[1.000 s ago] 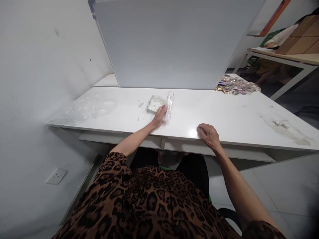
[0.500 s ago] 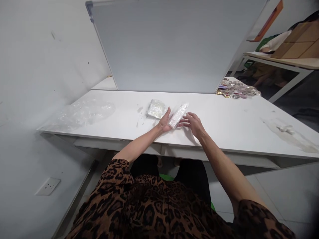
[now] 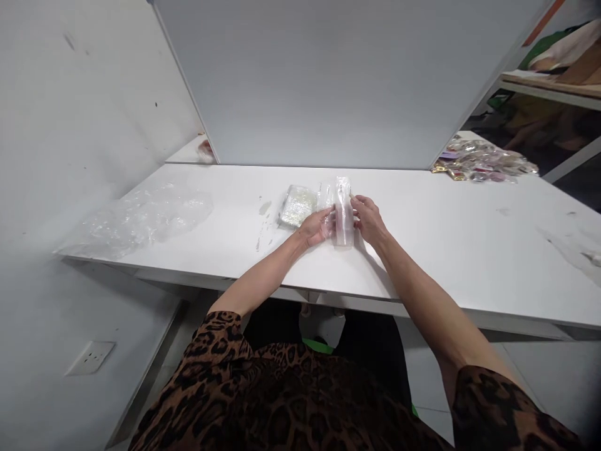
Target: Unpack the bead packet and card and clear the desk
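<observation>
Clear packet (image 3: 345,222) mid-way along the counter (image 3: 225,238), stack (image 3: 299,205) at its nine o'clock, held between half-curled fingers of the left hand (image 3: 318,227) at eight and right hand (image 3: 369,219) at three, presumably to keep it straight.

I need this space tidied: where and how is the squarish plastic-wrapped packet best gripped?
Probably pinch the wrapped packet by its left edge, coming from the left: it lies flat with that edge exposed, while the left hand and clear packaging crowd its right side.
</observation>
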`<state>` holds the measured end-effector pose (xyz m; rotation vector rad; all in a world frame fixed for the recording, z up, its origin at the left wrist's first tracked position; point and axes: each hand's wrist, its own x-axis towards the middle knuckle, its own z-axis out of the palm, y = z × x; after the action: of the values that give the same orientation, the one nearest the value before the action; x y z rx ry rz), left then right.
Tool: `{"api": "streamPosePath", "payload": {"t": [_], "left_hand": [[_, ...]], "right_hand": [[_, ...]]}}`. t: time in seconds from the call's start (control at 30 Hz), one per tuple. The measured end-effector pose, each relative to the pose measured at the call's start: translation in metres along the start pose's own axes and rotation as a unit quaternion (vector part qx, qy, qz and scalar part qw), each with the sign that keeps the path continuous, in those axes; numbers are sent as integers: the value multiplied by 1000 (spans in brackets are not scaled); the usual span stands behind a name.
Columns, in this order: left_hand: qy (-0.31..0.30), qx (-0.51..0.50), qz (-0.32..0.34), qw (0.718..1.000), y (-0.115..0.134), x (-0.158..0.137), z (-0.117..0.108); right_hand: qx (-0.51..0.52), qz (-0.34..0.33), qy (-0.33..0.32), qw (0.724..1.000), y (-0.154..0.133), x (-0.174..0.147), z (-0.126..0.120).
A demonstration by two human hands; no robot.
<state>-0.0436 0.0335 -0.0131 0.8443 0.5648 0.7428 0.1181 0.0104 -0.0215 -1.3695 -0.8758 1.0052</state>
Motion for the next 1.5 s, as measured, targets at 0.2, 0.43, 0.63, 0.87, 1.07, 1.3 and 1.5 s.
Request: {"api": "streamPosePath", "payload": {"t": [0.2, 0.43, 0.63, 0.87, 1.07, 1.3, 1.5], "left_hand": [[5, -38, -17, 999, 6, -8, 1], [15, -25, -35, 999, 7, -9, 4], [22, 65, 6, 998, 9, -10, 3], [33, 98, 82, 991, 23, -16, -1], [0, -62, 67, 996, 24, -19, -5], [10, -120, 65, 991, 27, -22, -5], [34, -110, 61, 992, 28, -24, -4]], "right_hand": [[-34, -55, -83, 994, -2, 6, -4], [-4, 26, -25, 999, 0, 28, -39], [-108, -94, -6, 990, -6, 20, -49], [-267, -87, -48, 959, -4, 22, -61], [-298, -133, 45, 944, -4, 26, -66], [-411, -159, 6, 898, -14, 16, -60], [-388, -254, -23, 886, -19, 7, -55]]}}
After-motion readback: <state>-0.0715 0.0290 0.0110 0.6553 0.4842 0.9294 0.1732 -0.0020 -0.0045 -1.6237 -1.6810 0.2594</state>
